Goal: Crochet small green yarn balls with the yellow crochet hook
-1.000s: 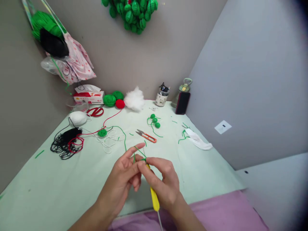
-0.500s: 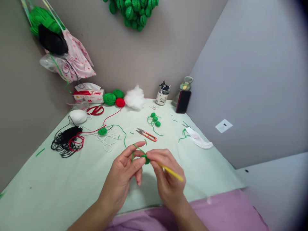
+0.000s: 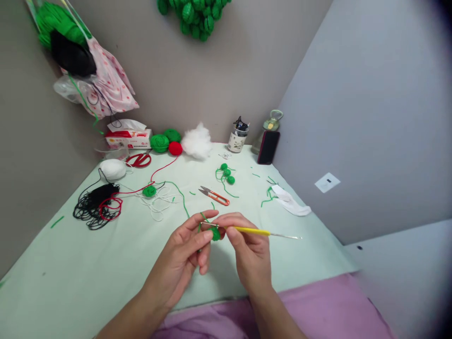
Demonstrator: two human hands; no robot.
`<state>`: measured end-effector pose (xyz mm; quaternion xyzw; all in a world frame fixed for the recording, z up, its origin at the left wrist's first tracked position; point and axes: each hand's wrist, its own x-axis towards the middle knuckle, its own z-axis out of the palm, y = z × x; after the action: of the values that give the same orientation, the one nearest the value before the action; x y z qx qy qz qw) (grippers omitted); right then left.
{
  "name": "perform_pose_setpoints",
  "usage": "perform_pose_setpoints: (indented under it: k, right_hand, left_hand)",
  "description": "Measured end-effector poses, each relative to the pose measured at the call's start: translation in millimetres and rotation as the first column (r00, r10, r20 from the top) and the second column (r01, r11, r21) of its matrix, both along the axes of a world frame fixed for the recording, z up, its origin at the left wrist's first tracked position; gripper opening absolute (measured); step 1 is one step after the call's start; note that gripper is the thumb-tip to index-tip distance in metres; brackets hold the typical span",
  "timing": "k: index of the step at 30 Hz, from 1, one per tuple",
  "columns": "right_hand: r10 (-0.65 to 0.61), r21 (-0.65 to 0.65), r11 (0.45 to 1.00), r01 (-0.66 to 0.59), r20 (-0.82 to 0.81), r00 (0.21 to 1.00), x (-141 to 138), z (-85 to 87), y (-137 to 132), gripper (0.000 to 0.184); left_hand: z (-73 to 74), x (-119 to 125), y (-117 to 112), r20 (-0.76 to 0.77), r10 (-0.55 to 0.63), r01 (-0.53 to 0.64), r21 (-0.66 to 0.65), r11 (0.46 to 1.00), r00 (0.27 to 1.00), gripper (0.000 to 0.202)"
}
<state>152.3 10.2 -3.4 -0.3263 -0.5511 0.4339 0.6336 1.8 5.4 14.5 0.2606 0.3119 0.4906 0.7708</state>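
My left hand (image 3: 185,252) pinches a small green crocheted piece (image 3: 214,233) between thumb and fingers, with green yarn (image 3: 181,197) looped over its forefinger and trailing back across the table. My right hand (image 3: 247,247) grips a yellow-handled crochet hook (image 3: 252,230), held level and pointing right to left, its metal end at the green piece. Both hands hover above the near part of the pale green table (image 3: 88,263).
Orange thread snips (image 3: 214,196), three small green balls (image 3: 226,173), a black and red yarn tangle (image 3: 97,207), white yarn (image 3: 113,168), red scissors (image 3: 139,160), a tissue box (image 3: 129,136), stuffing (image 3: 197,140), a jar (image 3: 236,139), a phone (image 3: 268,147) and white cloth (image 3: 291,202) lie around.
My right hand has swung the crochet hook from pointing down toward me to lying level, handle out to the right. The green piece now shows between my fingertips.
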Motion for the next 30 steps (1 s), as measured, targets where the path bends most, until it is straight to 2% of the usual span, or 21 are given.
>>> perform_pose_setpoints:
  k: [4, 6, 8, 10, 13, 16, 19, 21, 22, 24, 27, 28, 30]
  right_hand:
    - [0.047, -0.122, 0.99, -0.066, -0.154, 0.987, 2.2, 1.1, 1.2, 0.018]
    - [0.059, -0.137, 0.987, -0.087, -0.195, 0.979, 3.0, 2.8, 1.0, 0.021]
    - [0.063, -0.111, 0.99, -0.084, -0.18, 0.982, 3.4, 4.9, -0.8, 0.023]
    - [0.033, -0.06, 0.997, -0.039, -0.095, 0.995, 3.8, 6.9, -4.4, 0.024]
    - [-0.092, 0.118, 0.99, 0.073, 0.158, 0.983, 4.2, 8.0, -10.8, 0.025]
    - [-0.253, 0.417, 0.906, 0.07, 0.403, 0.879, 2.6, 4.2, -14.1, 0.033]
    - [-0.449, 0.611, 0.789, 0.061, 0.507, 0.736, -1.2, -4.3, -13.3, 0.042]
    - [-0.536, 0.659, 0.747, 0.086, 0.521, 0.664, -3.1, -8.7, -11.9, 0.045]
    - [-0.546, 0.658, 0.746, 0.103, 0.516, 0.66, -3.4, -9.5, -11.2, 0.045]
    - [-0.481, 0.588, 0.796, 0.144, 0.47, 0.74, -2.5, -7.6, -9.7, 0.042]
    - [-0.253, 0.308, 0.936, 0.168, 0.261, 0.932, 0.3, 0.9, -6.3, 0.029]
    - [-0.181, 0.218, 0.966, 0.142, 0.174, 0.968, 1.0, 3.7, -4.9, 0.026]
    - [-0.095, 0.114, 0.99, 0.086, 0.067, 0.993, 1.1, 7.0, -2.4, 0.022]
  left_hand:
    - [-0.6, -1.1, -1.4, -0.046, 0.009, -0.008, 0.029, 1.0, 0.999, 0.034]
    - [0.6, -3.0, -2.1, -0.064, 0.017, -0.014, 0.041, 0.999, 0.998, 0.034]
    - [2.0, -4.3, -2.8, -0.094, 0.041, -0.036, 0.053, 0.998, 0.995, 0.033]
    - [2.8, -4.5, -3.6, -0.142, 0.085, -0.075, 0.073, 0.994, 0.986, 0.032]
    - [2.3, -2.5, -4.6, -0.225, 0.163, -0.137, 0.127, 0.982, 0.961, 0.031]
    - [0.9, 1.8, -6.1, -0.289, 0.243, -0.198, 0.178, 0.964, 0.926, 0.032]
    - [1.2, 5.8, -7.2, -0.257, 0.281, -0.244, 0.167, 0.955, 0.925, 0.037]
    - [2.2, 6.1, -6.3, -0.166, 0.231, -0.218, 0.095, 0.971, 0.959, 0.044]
    - [2.7, 5.3, -5.0, -0.111, 0.178, -0.174, 0.042, 0.984, 0.978, 0.047]
    - [3.5, 2.0, -1.6, -0.014, 0.078, -0.078, -0.061, 0.995, 0.997, 0.049]
    - [4.1, -3.1, 2.5, 0.037, 0.058, -0.054, -0.11, 0.992, 0.998, 0.044]
    - [4.4, -3.8, 2.8, 0.03, 0.074, -0.071, -0.097, 0.993, 0.997, 0.044]
    - [5.1, -3.1, 1.6, 0.007, 0.073, -0.073, -0.054, 0.996, 0.997, 0.045]
